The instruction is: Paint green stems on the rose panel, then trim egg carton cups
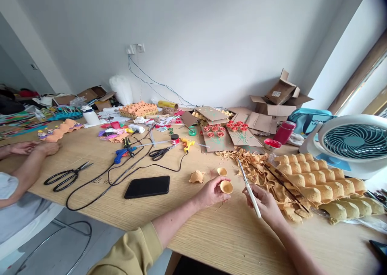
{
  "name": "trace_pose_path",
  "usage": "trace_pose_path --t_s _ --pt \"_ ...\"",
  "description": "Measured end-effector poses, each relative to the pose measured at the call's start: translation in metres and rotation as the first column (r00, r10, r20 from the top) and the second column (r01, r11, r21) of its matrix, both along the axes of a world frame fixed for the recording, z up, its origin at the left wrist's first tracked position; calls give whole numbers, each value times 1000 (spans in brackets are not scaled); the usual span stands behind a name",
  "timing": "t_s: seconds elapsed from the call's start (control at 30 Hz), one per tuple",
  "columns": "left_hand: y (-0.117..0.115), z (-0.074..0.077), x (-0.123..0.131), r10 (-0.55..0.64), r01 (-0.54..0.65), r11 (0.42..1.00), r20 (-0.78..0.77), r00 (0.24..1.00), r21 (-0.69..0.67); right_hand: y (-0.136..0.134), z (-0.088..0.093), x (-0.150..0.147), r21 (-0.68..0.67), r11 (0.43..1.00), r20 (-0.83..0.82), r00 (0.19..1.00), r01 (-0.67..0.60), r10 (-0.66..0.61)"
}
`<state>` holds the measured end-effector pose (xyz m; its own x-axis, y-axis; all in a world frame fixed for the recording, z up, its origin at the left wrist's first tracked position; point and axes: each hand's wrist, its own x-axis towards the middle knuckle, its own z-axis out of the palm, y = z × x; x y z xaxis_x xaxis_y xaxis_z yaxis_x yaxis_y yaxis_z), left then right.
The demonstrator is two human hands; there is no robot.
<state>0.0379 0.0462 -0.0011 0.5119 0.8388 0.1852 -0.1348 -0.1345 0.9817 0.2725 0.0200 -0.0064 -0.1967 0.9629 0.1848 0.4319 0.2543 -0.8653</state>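
Observation:
My left hand (211, 192) is closed around a small round cup (226, 186) cut from egg-carton pulp, held just above the wooden table (229, 242). My right hand (266, 204) grips white-handled scissors (248, 185), blades pointing up and away. The two hands are a short gap apart. Another cut cup (222, 171) and a torn carton piece (197, 176) lie just beyond my left hand. A heap of carton scraps (250, 162) and egg-carton trays (320, 180) sit to the right of my right hand.
A black phone (147, 186), black scissors (68, 177), glue guns (187, 144) with cables and cardboard sheets with red paper flowers (225, 132) lie on the table. A fan (352, 142) stands at right. Another person's hands (33, 148) rest at far left.

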Motion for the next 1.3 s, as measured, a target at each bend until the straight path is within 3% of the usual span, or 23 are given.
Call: trace_pose_path --t_s 0.17,0.33,0.6,0.93,1.3 --pt "0 -4 1 -2 6 995 -40 999 97 0 2 -1 6 1000 16 1000 -3 3" --pt "0 -9 4 -42 43 998 -27 999 50 0 3 0 12 1000 43 999 0 -1" --pt "-4 -4 3 -47 48 998 -19 999 50 -3 6 1 24 1000 72 997 14 -15" --pt "-4 -5 3 12 -8 992 -37 999 126 0 5 -1 58 998 76 996 35 -39" --pt "-2 -12 4 -23 23 999 0 1000 32 -1 7 -4 54 997 73 996 52 -55"
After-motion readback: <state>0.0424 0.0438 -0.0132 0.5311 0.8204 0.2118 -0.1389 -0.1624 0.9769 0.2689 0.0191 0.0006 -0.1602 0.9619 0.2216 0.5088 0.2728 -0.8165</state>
